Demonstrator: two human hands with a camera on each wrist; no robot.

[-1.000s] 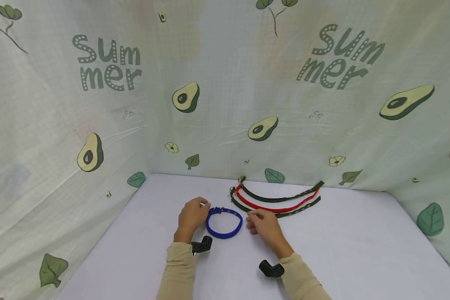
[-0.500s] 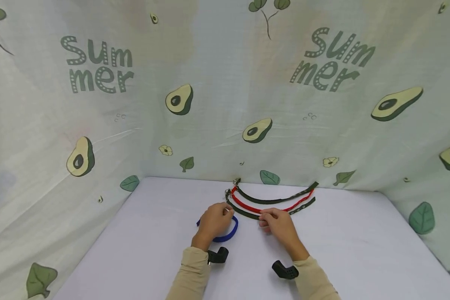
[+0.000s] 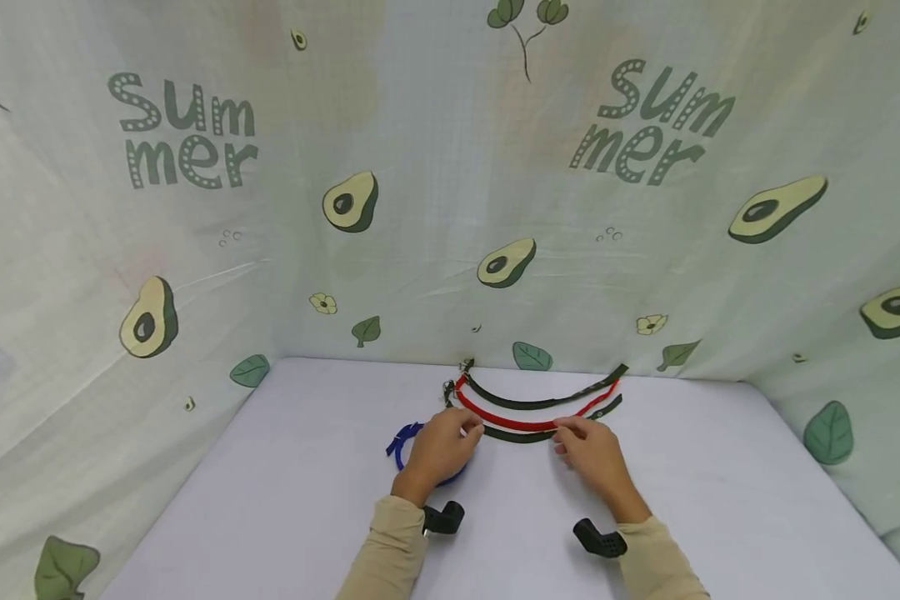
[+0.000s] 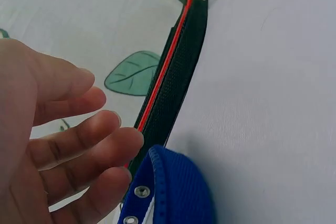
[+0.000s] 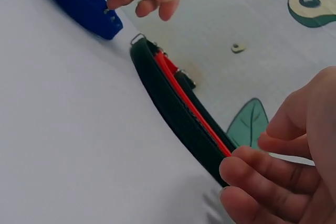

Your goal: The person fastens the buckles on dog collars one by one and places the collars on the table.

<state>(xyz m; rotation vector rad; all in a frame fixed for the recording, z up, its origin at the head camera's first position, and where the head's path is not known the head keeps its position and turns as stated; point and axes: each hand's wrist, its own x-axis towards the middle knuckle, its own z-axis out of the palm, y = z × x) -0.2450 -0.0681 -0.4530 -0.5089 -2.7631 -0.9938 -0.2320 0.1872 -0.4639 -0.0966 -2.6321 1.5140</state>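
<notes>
A blue pet collar (image 3: 400, 450), buckled into a ring, stands on the table, partly hidden behind my left hand (image 3: 440, 450). The left wrist view shows that hand's fingers loosely bent and empty, close beside the blue collar (image 4: 186, 192). To the right, my right hand (image 3: 595, 457) is over the right part of the front dark green collar (image 3: 521, 437). In the right wrist view its relaxed fingertips (image 5: 236, 171) overlap that collar, thumb apart from them. Behind lies a red collar (image 3: 510, 422), then another dark green one (image 3: 528, 405), all three in nested curves with buckles at left.
The white table (image 3: 285, 500) ends at a patterned cloth backdrop (image 3: 420, 267) right behind the collars. Cloth also rises along the left and right sides. A black wrist camera (image 3: 444, 517) sits on the left wrist and another camera (image 3: 600, 539) on the right.
My left hand has moved right, from the blue collar's left side to in front of it. My right hand has shifted right along the front dark green collar. The view has turned slightly.
</notes>
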